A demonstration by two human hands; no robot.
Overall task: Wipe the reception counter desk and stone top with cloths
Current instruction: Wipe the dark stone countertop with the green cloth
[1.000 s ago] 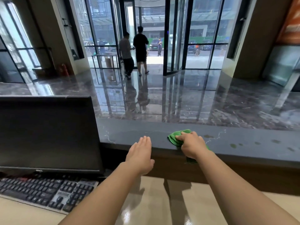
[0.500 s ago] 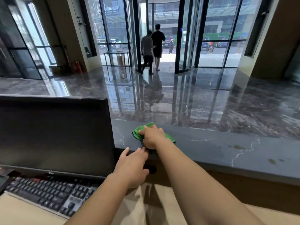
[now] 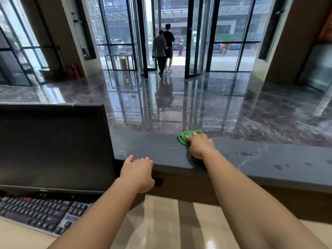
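A green cloth (image 3: 185, 138) lies on the dark grey stone top (image 3: 158, 150) of the reception counter. My right hand (image 3: 200, 147) presses down on it, fingers curled over the cloth, part of which hangs over the near edge. My left hand (image 3: 138, 170) rests with relaxed fingers on the near edge of the stone top, just right of the monitor, holding nothing. Several dull spots (image 3: 246, 154) mark the stone to the right of the cloth. The beige lower desk (image 3: 161, 223) runs under both forearms.
A black monitor (image 3: 53, 146) stands at the left, with a black keyboard (image 3: 41, 212) in front of it. Beyond the counter lies a glossy marble lobby floor (image 3: 215, 105); two people (image 3: 162, 49) walk at the glass revolving door.
My right hand slid the cloth left toward the monitor, then back to the right along the stone top. My left hand rose onto the stone edge.
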